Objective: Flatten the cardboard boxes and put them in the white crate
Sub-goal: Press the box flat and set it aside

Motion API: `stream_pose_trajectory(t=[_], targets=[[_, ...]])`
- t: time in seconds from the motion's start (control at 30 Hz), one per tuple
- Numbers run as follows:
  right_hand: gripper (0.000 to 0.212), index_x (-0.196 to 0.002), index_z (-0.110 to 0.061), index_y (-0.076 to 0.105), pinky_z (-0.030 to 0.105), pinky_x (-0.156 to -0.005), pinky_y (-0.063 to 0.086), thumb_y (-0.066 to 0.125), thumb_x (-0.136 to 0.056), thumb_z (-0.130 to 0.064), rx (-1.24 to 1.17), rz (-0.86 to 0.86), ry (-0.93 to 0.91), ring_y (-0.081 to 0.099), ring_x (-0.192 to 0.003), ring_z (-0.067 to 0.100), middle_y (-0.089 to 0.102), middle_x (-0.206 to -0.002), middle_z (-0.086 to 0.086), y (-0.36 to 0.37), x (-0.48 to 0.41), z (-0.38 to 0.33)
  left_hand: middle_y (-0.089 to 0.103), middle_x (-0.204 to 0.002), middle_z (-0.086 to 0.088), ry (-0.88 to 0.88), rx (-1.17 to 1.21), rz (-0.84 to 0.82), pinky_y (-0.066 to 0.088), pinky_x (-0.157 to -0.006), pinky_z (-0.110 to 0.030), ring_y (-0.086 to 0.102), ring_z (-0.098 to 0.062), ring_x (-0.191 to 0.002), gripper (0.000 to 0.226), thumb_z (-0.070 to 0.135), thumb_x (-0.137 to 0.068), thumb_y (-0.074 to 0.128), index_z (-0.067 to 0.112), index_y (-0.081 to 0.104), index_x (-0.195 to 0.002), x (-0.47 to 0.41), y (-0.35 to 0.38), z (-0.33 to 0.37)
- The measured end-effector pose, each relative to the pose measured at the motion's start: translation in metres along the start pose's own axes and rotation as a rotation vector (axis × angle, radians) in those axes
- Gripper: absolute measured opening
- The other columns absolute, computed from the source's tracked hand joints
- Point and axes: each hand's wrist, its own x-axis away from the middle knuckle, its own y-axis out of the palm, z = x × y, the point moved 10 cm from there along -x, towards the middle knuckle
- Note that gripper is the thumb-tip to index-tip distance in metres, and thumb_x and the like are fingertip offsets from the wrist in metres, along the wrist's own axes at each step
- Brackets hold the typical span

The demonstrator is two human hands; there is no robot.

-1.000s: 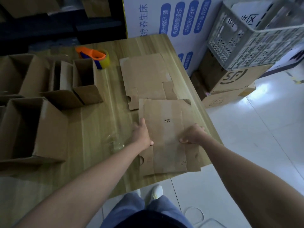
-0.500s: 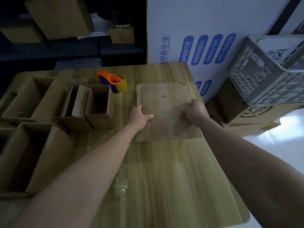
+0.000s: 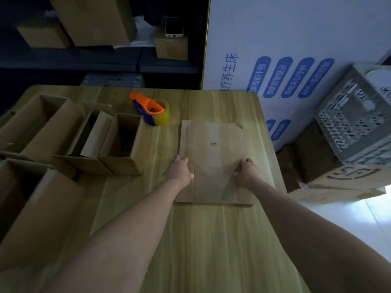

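Observation:
A stack of flattened cardboard boxes (image 3: 212, 153) lies on the wooden table (image 3: 203, 240), right of centre. My left hand (image 3: 181, 170) grips the stack's left edge, thumb on top. My right hand (image 3: 246, 170) grips its right edge with curled fingers. Several open, unflattened cardboard boxes (image 3: 118, 144) stand along the table's left side. The white crate (image 3: 355, 123) sits tilted on brown cartons off the table's right edge.
An orange tape dispenser (image 3: 152, 109) lies just behind and left of the stack. A large white printed carton (image 3: 285, 49) stands behind the table's right corner. Dark shelves at the back hold boxes and a phone (image 3: 174, 26). White floor shows at the lower right.
The top flattened box has been slid away from the near table edge onto the other flat piece farther back. Both hands kept hold of its edges. The view has tilted up and darkened.

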Motion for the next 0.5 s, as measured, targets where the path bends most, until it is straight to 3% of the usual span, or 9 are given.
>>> stream_pose_trajectory(t=[0.13, 0.27, 0.4, 0.5], targets=[[0.045, -0.131, -0.008, 0.044, 0.044, -0.106, 0.035, 0.056, -0.09, -0.022, 0.129, 0.075, 0.015, 0.04, -0.126, 0.031, 0.04, -0.138, 0.012, -0.024, 0.012, -0.008, 0.012, -0.157, -0.011, 0.009, -0.015, -0.032, 0.027, -0.114, -0.037, 0.024, -0.028, -0.142, 0.069, 0.014, -0.09, 0.062, 0.012, 0.025, -0.148, 0.01, -0.019, 0.007], [0.041, -0.132, -0.007, 0.047, 0.043, -0.103, 0.038, 0.049, -0.092, -0.016, 0.088, 0.172, 0.018, 0.044, -0.122, 0.031, 0.048, -0.134, 0.014, -0.052, 0.04, -0.039, 0.03, -0.151, -0.01, 0.079, 0.046, 0.065, 0.038, -0.107, -0.035, 0.038, -0.027, -0.133, 0.06, 0.016, -0.09, 0.061, 0.01, 0.034, -0.144, 0.032, -0.062, 0.016], [0.044, -0.137, -0.012, 0.045, 0.04, -0.096, 0.046, 0.05, -0.093, -0.013, -0.051, 0.157, -0.058, 0.051, -0.118, 0.032, 0.052, -0.134, 0.014, -0.062, 0.082, -0.105, 0.049, -0.135, -0.009, 0.187, 0.062, 0.13, 0.04, -0.087, -0.028, 0.05, -0.024, -0.12, 0.041, 0.015, -0.09, 0.06, 0.011, 0.051, -0.129, 0.067, -0.114, 0.019], [0.042, -0.135, -0.012, 0.049, 0.032, -0.092, 0.045, 0.05, -0.093, -0.014, -0.083, 0.14, -0.219, 0.051, -0.12, 0.029, 0.053, -0.134, 0.012, -0.056, 0.124, -0.176, 0.056, -0.13, -0.009, 0.269, 0.083, 0.188, 0.041, -0.094, -0.031, 0.052, -0.025, -0.118, 0.04, 0.017, -0.089, 0.062, 0.01, 0.055, -0.127, 0.099, -0.166, 0.011]])
